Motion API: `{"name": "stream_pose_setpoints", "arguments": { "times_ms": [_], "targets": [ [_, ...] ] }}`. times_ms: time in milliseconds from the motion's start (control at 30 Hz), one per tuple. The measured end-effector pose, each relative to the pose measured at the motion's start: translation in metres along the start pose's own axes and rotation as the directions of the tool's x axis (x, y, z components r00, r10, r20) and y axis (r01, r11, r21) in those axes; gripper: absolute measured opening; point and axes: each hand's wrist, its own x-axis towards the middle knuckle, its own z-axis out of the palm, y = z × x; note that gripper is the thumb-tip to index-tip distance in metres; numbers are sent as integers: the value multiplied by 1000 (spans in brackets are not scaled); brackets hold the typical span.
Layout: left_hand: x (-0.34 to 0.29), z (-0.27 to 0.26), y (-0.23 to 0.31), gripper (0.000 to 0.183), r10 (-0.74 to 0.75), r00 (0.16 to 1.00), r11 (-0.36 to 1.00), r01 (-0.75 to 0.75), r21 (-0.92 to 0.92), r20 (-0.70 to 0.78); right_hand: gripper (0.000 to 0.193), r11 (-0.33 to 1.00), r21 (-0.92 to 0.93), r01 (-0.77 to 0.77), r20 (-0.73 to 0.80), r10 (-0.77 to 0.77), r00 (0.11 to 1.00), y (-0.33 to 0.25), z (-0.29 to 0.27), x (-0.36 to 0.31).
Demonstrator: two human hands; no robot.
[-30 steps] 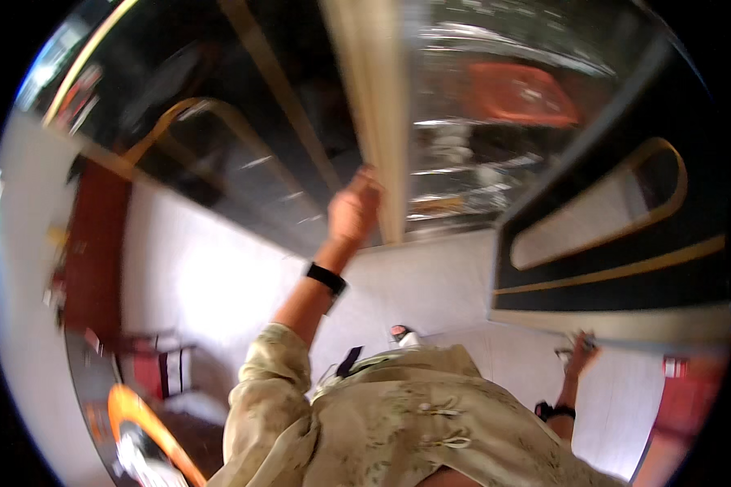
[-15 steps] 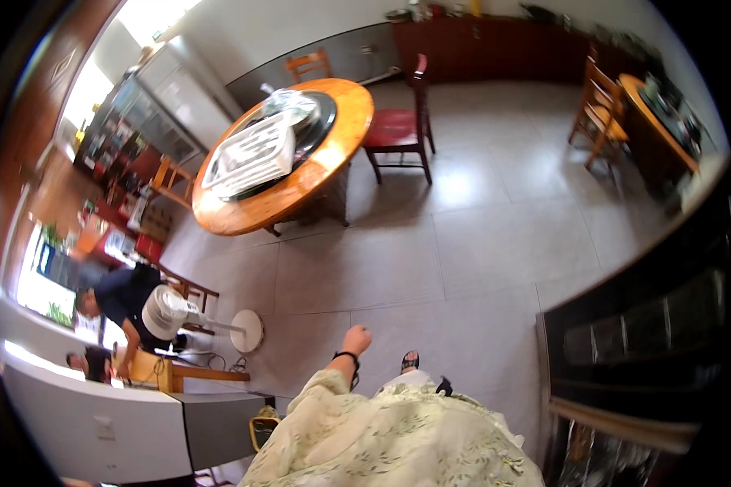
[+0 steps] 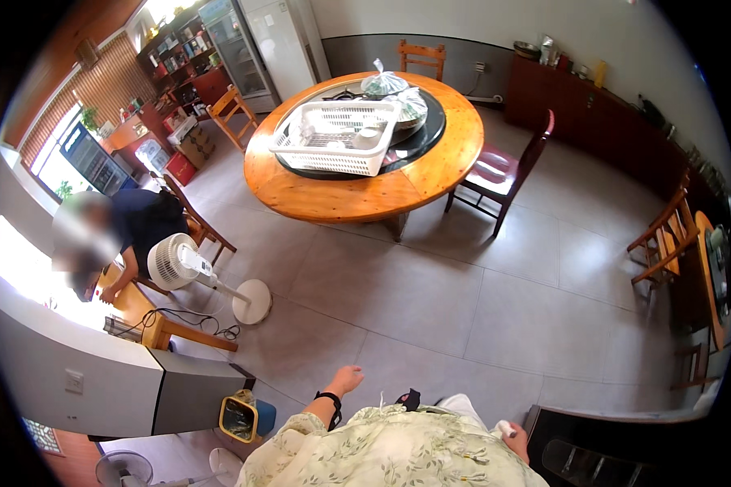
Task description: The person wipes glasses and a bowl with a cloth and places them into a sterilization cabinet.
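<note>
My left hand (image 3: 347, 380), a dark band on its wrist, hangs over the floor in front of me. Its fingers are loosely curled, with nothing seen in them. At the lower right, my right hand (image 3: 516, 442) is closed round a small white object (image 3: 506, 428), whose kind I cannot make out. That hand is nearest to a black-topped piece of furniture (image 3: 601, 434). Ahead stands a round wooden table (image 3: 333, 203). On its dark turntable rest a white plastic basket (image 3: 333, 162) with some items inside and tied clear plastic bags (image 3: 384, 83).
A white standing fan (image 3: 254, 302) and a person in dark clothes (image 3: 148, 221) at a small wooden table (image 3: 188, 331) are on the left. Below them stands a blue bin (image 3: 261, 418) beside a grey partition (image 3: 195, 394). A dark red chair (image 3: 499, 174) is right of the round table.
My view has swung left and I have come nearer to the round table. My right hand with the white object has come into view. The bin now shows more fully.
</note>
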Motion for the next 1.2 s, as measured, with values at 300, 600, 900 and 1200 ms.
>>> {"name": "stream_pose_setpoints", "arguments": {
  "times_ms": [300,600,900,1200],
  "targets": [
    [66,-25,5,42,-176,984,984,176,1,-32,36,925,-276,-262,162,313,936,22,17,66],
    [192,-115,95,40,-270,937,911,174,-373,-223,29,945,-323,-54,244,139,960,-131,-32,290],
    [278,-240,170,36,-291,827,755,-111,-646,-482,29,950,-55,308,176,-294,939,-386,5,483],
    [393,-493,220,36,-17,623,884,-356,-302,-782,33,990,-22,140,186,-134,973,-492,80,495]
  ]
}}
